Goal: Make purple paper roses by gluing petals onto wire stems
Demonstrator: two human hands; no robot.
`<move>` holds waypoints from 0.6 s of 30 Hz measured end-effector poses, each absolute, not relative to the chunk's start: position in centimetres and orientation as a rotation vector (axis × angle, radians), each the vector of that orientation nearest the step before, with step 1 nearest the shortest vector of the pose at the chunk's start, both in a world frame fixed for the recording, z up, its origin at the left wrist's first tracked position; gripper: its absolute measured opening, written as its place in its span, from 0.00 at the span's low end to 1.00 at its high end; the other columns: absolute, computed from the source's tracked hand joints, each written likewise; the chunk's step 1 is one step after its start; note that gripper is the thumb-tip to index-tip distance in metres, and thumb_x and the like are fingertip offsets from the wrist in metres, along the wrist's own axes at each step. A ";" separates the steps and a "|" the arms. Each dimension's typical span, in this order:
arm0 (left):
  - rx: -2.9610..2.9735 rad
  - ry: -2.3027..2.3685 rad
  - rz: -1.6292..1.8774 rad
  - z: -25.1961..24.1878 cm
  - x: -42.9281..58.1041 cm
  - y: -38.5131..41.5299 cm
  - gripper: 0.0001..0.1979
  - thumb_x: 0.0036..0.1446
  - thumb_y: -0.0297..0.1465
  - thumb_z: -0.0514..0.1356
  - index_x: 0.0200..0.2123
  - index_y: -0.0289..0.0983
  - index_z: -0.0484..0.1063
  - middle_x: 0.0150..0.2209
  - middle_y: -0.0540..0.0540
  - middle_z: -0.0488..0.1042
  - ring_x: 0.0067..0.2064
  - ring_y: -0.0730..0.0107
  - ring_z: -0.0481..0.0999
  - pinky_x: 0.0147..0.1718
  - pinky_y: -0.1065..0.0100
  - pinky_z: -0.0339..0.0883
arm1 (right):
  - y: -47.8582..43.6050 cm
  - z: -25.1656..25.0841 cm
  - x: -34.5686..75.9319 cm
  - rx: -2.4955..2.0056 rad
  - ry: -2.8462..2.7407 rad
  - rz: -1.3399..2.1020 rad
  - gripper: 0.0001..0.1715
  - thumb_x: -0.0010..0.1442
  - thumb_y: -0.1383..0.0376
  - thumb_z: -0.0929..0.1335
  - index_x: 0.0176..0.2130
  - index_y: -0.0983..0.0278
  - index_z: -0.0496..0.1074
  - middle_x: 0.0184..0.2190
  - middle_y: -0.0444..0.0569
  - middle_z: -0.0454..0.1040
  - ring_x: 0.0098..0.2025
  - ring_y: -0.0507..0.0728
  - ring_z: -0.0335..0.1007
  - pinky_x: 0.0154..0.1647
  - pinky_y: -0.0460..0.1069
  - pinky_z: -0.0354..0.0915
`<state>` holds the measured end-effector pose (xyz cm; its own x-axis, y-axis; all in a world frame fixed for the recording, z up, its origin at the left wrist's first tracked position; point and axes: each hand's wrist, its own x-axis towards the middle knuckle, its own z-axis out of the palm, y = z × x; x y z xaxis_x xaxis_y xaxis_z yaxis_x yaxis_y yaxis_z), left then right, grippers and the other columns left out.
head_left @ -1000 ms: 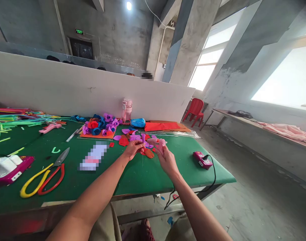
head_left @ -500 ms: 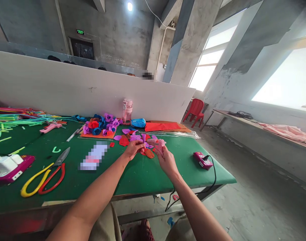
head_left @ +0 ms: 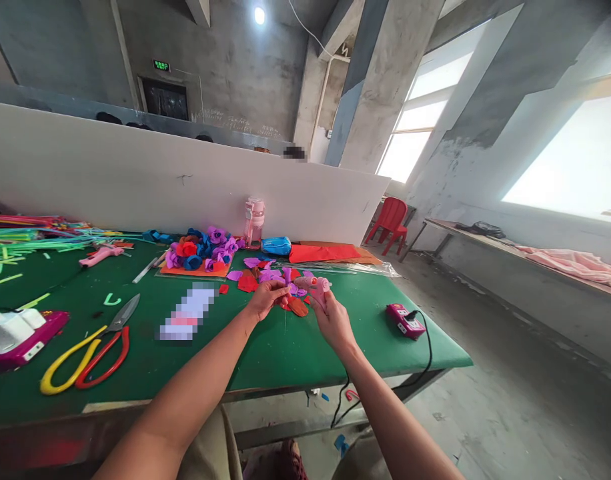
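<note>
flowers heaped at our eleven o'clock; our left hand, grip narrow, pinches an upright purple piece; at its three o'clock our right hand wraps its grip round the pink glue gun. gluing seems in hand, calling for steady aim.

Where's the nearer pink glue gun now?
Right of center in the head view, the glue gun is in the right hand, pointing toward the purple piece in the left hand.

Two glue guns; two power strips; one scissors; one bottle.
</note>
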<state>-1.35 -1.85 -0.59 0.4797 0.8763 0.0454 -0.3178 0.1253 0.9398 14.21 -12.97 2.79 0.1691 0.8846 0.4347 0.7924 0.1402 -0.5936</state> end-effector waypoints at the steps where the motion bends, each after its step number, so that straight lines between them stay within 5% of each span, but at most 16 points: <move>1: 1.123 0.621 0.955 -0.6 -1.4 -1.9 0.11 0.44 0.32 0.67 0.26 0.31 0.70 0.23 0.47 0.73 0.19 0.78 0.68 0.20 0.73 0.64 | -12.9 2.8 14.2 -1.651 -1.621 0.144 0.24 0.61 0.56 0.58 0.51 0.66 0.64 0.41 0.57 0.76 0.37 0.60 0.73 0.35 0.49 0.63; 18: 1.124 0.623 0.953 -0.6 -1.3 -1.8 0.10 0.44 0.32 0.67 0.26 0.31 0.71 0.23 0.47 0.73 0.19 0.79 0.68 0.19 0.73 0.63 | -13.1 3.2 14.0 -1.663 -1.643 0.158 0.20 0.61 0.57 0.58 0.48 0.64 0.65 0.37 0.55 0.76 0.37 0.60 0.73 0.32 0.48 0.62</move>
<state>-1.35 -1.80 -0.62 0.4791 0.8768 0.0411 -0.3135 0.1271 0.9410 13.99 -13.10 3.24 0.1574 0.8935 0.4207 0.7966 0.1369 -0.5888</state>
